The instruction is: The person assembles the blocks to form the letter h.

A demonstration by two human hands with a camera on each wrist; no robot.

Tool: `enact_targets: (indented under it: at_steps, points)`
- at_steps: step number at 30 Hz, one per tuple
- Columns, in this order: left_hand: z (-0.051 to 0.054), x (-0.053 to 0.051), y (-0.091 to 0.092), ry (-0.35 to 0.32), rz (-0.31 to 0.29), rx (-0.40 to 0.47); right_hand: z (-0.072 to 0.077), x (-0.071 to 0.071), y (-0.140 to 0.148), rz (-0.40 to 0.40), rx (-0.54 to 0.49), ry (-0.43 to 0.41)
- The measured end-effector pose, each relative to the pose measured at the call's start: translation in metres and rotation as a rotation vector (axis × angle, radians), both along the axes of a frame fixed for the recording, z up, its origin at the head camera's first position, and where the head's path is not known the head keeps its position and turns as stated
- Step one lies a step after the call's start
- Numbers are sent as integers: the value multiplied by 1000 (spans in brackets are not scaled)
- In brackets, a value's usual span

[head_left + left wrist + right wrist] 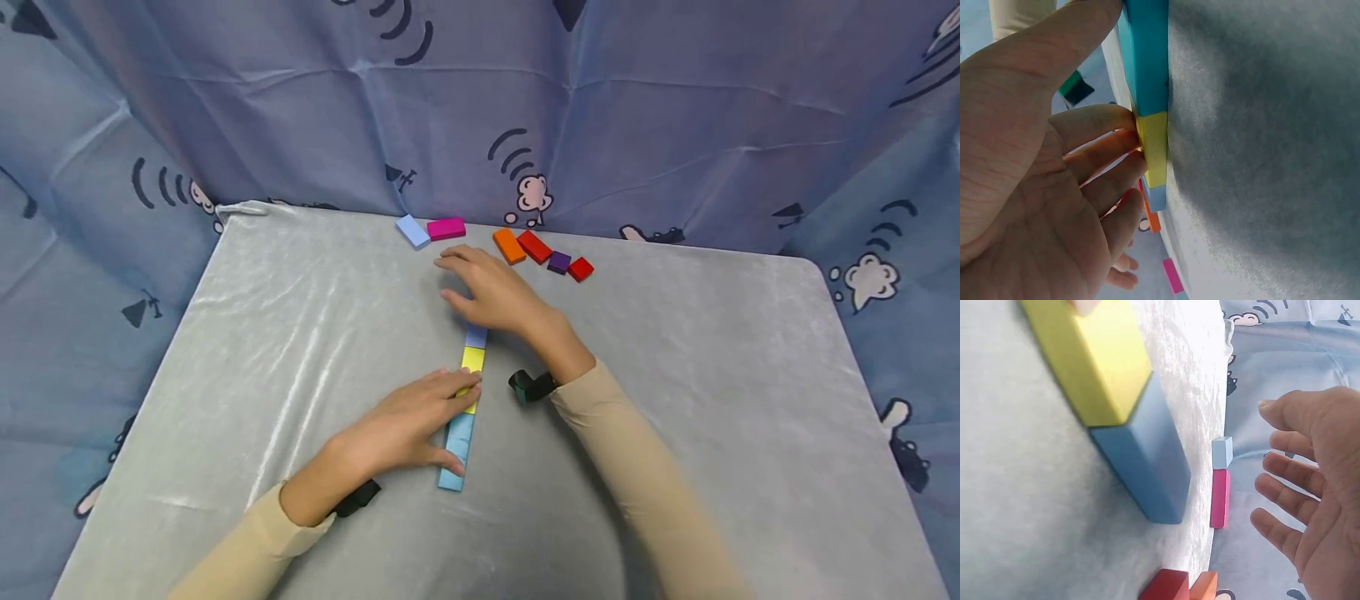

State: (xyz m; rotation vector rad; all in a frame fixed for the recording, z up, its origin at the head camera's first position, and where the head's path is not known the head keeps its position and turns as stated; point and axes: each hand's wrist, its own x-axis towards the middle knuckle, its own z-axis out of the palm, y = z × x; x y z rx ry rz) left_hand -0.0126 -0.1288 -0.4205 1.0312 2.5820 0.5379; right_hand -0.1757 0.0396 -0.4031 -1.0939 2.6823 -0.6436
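A straight row of blocks lies on the grey cloth: light blue blocks [460,437] at the near end, yellow [473,358] in the middle, and a periwinkle-blue block [476,336] at the far end. My left hand [408,421] rests along the row, its fingertips touching the yellow part and the thumb against the light blue part. In the right wrist view, the blue block [1150,456] meets the yellow one end to end. Above the row's far end hovers my right hand [495,292], fingers spread and holding nothing; it partly covers the blue block in the head view.
Along the back edge lie a pale blue block [413,232] and a magenta block [446,229]. To their right are an orange block [509,246], a red block [535,247], a purple block [558,262] and a smaller red block [581,268]. A patterned curtain [465,108] hangs behind.
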Motion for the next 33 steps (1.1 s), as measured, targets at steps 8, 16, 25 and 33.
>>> enact_targets:
  at_steps: [8, 16, 25, 33]
  points:
    - [-4, 2, 7, -33, -10, 3, -4, -13, -5, -7, 43, -47]
    - [0, 1, 2, -13, 2, -14, -5, -29, -19, 3, 86, -13]
    - [1, 2, 0, 12, -9, 2, -7, -45, -34, 22, 133, 13]
    - [1, 1, -1, 22, -16, -6, -8, -61, -52, 50, 119, -15]
